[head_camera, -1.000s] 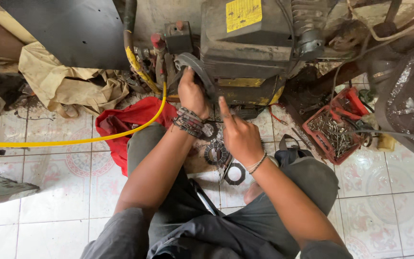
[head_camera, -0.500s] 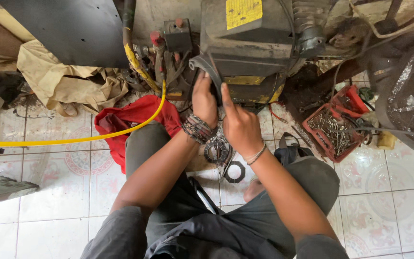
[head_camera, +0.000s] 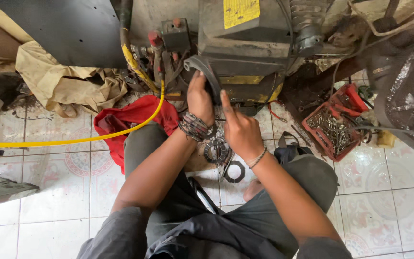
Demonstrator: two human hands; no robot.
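Note:
I sit on a tiled floor facing a dark, greasy machine (head_camera: 245,43) with a yellow label. My left hand (head_camera: 200,98), beaded bracelets at the wrist, grips a curved grey rubber belt or gasket (head_camera: 210,74) against the machine's lower front. My right hand (head_camera: 239,130) is beside it, index finger stretched up and touching the same strip, the other fingers curled. Round metal parts (head_camera: 216,151) and a black ring (head_camera: 236,171) lie on the floor between my knees, under my wrists.
A yellow hose (head_camera: 73,141) runs from the left edge up to the machine's fittings. A red cloth (head_camera: 130,122) lies by my left knee, a tan cloth (head_camera: 63,84) behind it. A red tray of screws (head_camera: 334,127) sits at right. A dark tool (head_camera: 202,194) lies between my legs.
Both hands moved up from above the floor parts to the machine's front. My left hand raised the grey strip against the housing, and my right index finger came up onto it.

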